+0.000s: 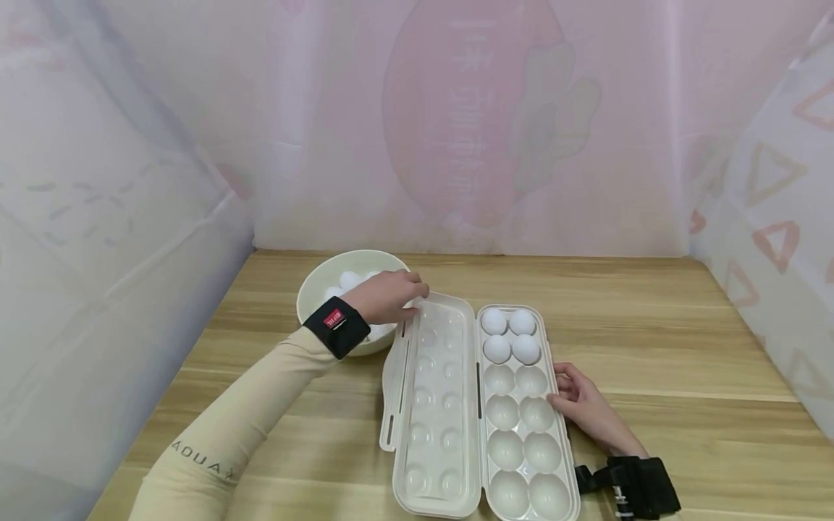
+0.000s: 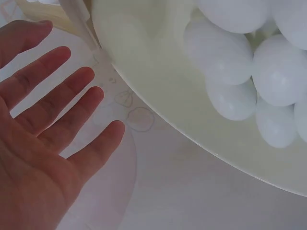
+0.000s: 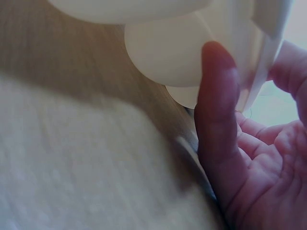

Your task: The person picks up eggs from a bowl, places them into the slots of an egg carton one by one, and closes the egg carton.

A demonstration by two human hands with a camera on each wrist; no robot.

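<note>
A cream bowl (image 1: pixel 313 289) at the back left holds several white eggs (image 1: pixel 350 279). My left hand (image 1: pixel 391 295) hovers over the bowl's right rim. In the left wrist view this hand (image 2: pixel 57 110) is spread flat and holds nothing, beside the bowl (image 2: pixel 158 72) and its eggs (image 2: pixel 230 48). A white plastic egg tray (image 1: pixel 524 449) lies open, its lid (image 1: pixel 433 405) folded out to the left. Several eggs (image 1: pixel 510 334) fill the far cups. My right hand (image 1: pixel 576 398) grips the tray's right edge. Its thumb (image 3: pixel 218 96) lies against the tray's side (image 3: pixel 172 48).
Everything sits on a wooden table (image 1: pixel 651 325). Pale fabric walls close it in at the back and on both sides. Black straps are on both wrists.
</note>
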